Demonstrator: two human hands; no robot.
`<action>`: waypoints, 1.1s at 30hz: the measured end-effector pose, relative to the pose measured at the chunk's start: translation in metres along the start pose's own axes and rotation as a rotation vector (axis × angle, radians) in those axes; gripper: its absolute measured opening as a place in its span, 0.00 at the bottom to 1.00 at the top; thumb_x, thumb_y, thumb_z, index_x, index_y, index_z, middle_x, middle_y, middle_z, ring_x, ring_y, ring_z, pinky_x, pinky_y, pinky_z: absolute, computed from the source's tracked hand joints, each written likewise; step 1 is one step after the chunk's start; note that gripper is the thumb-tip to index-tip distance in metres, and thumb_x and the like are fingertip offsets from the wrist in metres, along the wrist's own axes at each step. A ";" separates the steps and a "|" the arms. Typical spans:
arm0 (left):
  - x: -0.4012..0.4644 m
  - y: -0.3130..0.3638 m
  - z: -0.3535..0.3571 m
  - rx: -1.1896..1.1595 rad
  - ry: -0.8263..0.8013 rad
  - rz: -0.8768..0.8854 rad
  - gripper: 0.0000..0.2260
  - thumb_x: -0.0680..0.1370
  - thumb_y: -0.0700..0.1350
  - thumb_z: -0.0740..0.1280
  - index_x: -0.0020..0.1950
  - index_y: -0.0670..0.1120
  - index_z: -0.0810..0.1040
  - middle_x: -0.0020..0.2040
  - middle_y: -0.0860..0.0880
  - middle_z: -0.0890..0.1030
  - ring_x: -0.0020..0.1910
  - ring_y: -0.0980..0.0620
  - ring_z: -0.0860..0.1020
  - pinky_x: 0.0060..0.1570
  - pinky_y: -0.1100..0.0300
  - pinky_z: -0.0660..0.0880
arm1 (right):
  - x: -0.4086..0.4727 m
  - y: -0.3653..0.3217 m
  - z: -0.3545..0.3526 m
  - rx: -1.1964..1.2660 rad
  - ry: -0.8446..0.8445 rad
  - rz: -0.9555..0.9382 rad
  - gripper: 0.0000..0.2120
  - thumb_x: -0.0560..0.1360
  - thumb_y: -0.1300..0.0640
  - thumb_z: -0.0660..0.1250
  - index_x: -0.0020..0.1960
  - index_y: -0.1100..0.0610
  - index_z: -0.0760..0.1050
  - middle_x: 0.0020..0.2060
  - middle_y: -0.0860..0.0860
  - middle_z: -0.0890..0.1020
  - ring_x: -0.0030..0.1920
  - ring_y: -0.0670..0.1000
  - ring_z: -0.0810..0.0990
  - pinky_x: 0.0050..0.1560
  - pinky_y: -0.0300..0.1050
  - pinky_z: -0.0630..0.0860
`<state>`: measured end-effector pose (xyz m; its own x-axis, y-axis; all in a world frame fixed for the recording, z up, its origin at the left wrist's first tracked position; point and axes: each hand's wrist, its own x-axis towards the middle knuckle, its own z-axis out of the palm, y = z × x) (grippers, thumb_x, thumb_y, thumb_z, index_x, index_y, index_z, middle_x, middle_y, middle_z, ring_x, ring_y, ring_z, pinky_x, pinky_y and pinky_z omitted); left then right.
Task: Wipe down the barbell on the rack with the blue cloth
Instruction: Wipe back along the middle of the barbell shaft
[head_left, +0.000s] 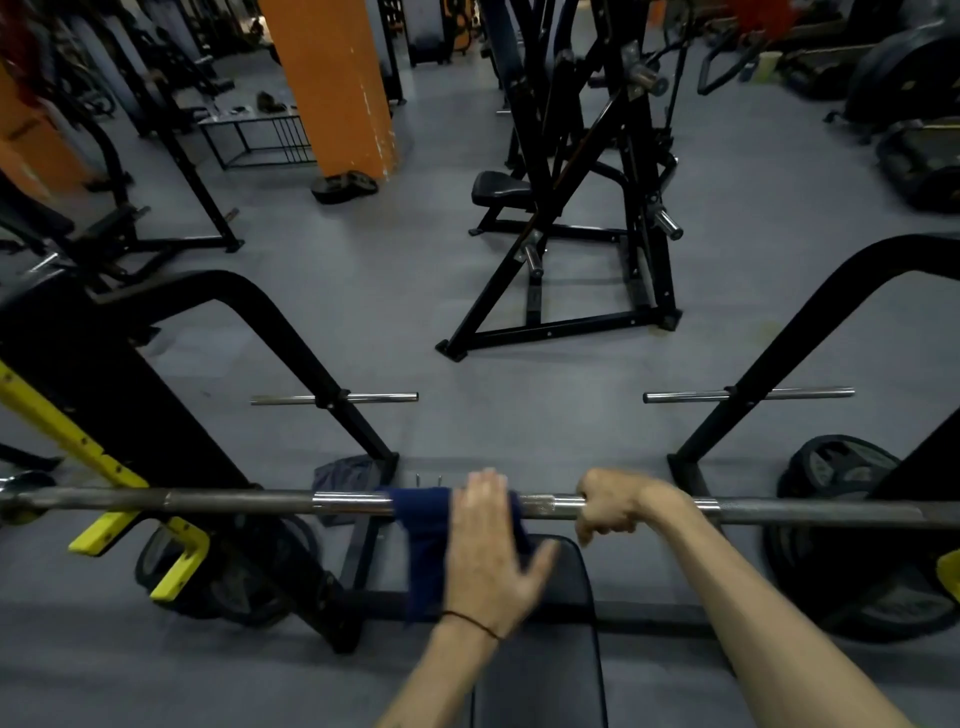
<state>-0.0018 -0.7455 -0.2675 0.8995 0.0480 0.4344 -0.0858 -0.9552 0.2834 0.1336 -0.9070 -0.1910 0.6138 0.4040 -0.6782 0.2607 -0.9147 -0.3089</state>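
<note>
The steel barbell lies level across the rack, its knurled shaft bare toward either end. A soft blue cloth drapes over its middle, pressed by the left hand with straight fingers. Just beside the cloth, the right hand clenches the bar. A black padded bench sits below; a weight plate leans behind the bar.

1. Dim indoor light; corners darken away from the barbell.
2. Bright glints on the barbell's chrome sections.
3. Left hand is motion-blurred.
4. Wide-angle bending curves frames far beyond the barbell.
5. Background above the orange pillar is soft, murky.
</note>
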 end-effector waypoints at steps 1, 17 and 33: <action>0.001 0.026 0.008 -0.031 -0.036 0.072 0.39 0.80 0.66 0.58 0.78 0.36 0.63 0.80 0.39 0.62 0.80 0.39 0.58 0.77 0.39 0.55 | -0.002 0.001 0.005 -0.087 0.113 -0.014 0.08 0.69 0.51 0.72 0.42 0.56 0.79 0.36 0.54 0.83 0.33 0.55 0.80 0.32 0.42 0.70; 0.000 -0.011 -0.002 0.036 0.009 0.065 0.40 0.79 0.65 0.60 0.76 0.32 0.66 0.76 0.35 0.66 0.77 0.35 0.62 0.76 0.36 0.56 | 0.004 0.000 0.081 -0.346 1.055 -0.138 0.19 0.55 0.54 0.80 0.39 0.53 0.73 0.35 0.51 0.76 0.35 0.56 0.76 0.35 0.50 0.71; -0.005 -0.046 -0.014 0.124 -0.017 -0.162 0.40 0.81 0.66 0.55 0.77 0.33 0.63 0.78 0.35 0.63 0.79 0.36 0.59 0.76 0.35 0.56 | 0.012 0.009 0.079 -0.317 1.112 -0.163 0.22 0.50 0.55 0.82 0.33 0.54 0.70 0.27 0.50 0.74 0.27 0.55 0.74 0.28 0.47 0.68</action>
<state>-0.0084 -0.6980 -0.2706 0.9045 0.2002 0.3766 0.1131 -0.9639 0.2409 0.0838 -0.9092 -0.2545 0.8291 0.4270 0.3608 0.4749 -0.8786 -0.0514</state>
